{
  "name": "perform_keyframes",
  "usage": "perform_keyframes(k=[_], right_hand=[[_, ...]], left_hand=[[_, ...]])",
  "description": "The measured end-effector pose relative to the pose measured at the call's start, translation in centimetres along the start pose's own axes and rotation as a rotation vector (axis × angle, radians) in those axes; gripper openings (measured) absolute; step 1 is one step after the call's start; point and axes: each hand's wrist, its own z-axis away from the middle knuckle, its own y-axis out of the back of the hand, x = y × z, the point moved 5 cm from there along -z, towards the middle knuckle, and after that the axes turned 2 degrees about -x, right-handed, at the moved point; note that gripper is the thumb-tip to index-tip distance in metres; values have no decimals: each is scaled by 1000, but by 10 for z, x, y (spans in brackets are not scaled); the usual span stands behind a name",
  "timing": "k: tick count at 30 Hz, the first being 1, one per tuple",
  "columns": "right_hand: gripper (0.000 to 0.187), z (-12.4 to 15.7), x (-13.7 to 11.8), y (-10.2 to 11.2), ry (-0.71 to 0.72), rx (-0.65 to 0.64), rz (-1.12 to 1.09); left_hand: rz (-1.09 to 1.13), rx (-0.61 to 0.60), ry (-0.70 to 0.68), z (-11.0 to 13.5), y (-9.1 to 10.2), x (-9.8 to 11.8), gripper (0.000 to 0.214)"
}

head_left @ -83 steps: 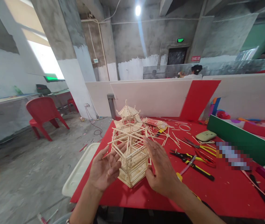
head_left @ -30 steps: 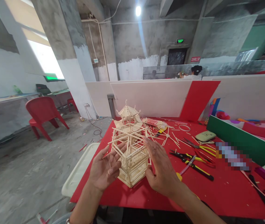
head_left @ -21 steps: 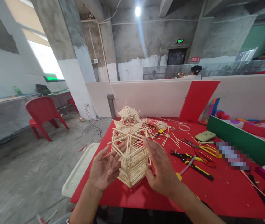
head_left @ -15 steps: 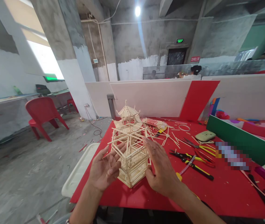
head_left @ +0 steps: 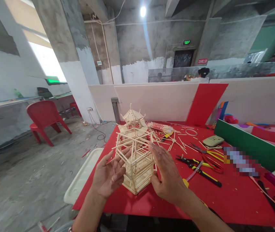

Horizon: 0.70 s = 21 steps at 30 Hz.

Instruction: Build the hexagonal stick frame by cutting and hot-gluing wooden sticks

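A tall pagoda model (head_left: 135, 151) built from thin wooden sticks stands on the red table (head_left: 224, 199) near its left front corner. My left hand (head_left: 108, 175) is at its left side, palm up, fingers apart and touching the sticks of the middle tier. My right hand (head_left: 167, 175) is against its right side, fingers stretched out flat, thumb near the base. Neither hand wraps round the model.
Loose sticks (head_left: 176, 141), pliers and cutters with yellow handles (head_left: 200, 167), a ring (head_left: 191, 132) and a small pale device (head_left: 213, 140) lie to the right. A green board (head_left: 250, 146) and white partitions (head_left: 161, 100) bound the table. A white tray (head_left: 84, 175) sits left; a red chair (head_left: 44, 117) stands beyond.
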Motion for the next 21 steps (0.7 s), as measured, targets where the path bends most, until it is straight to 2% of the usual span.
perform_keyframes(k=[21], right_hand=[[91,0,0,-1,5,5,13]], left_hand=[[-7,1,3,1,0,0,53]])
